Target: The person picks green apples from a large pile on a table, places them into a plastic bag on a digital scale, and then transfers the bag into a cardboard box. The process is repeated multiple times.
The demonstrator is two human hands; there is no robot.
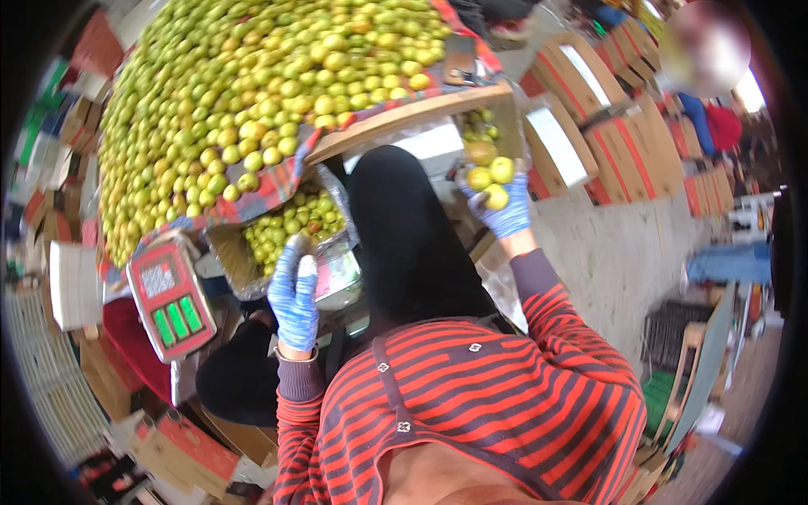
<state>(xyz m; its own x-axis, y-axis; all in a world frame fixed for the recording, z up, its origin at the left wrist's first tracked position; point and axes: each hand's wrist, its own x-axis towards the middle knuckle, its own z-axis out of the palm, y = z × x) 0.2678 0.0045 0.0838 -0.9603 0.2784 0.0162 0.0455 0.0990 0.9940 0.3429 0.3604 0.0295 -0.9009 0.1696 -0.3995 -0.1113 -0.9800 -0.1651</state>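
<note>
My right hand (510,208), in a blue-and-white knit glove, holds several yellow-green fruits (497,196) in its fingers. It is at the near end of a plastic-lined carton (508,129) with smaller green fruits inside. My left hand (295,309), gloved alike, has its fingertips at the near edge of another lined box (237,252) of green fruits (290,224). No fruit shows in that hand. Beyond both boxes, a large heap of small green-yellow fruits (252,82) lies on a plaid cloth (268,199) over a wood-edged table (410,120).
A red weighing scale (170,303) with lit green panels stands at the left. A phone (459,60) lies at the table's right corner. Cardboard cartons (634,151) are on the floor at right; more boxes (183,451) lie at lower left. Another person (719,123) is at far right.
</note>
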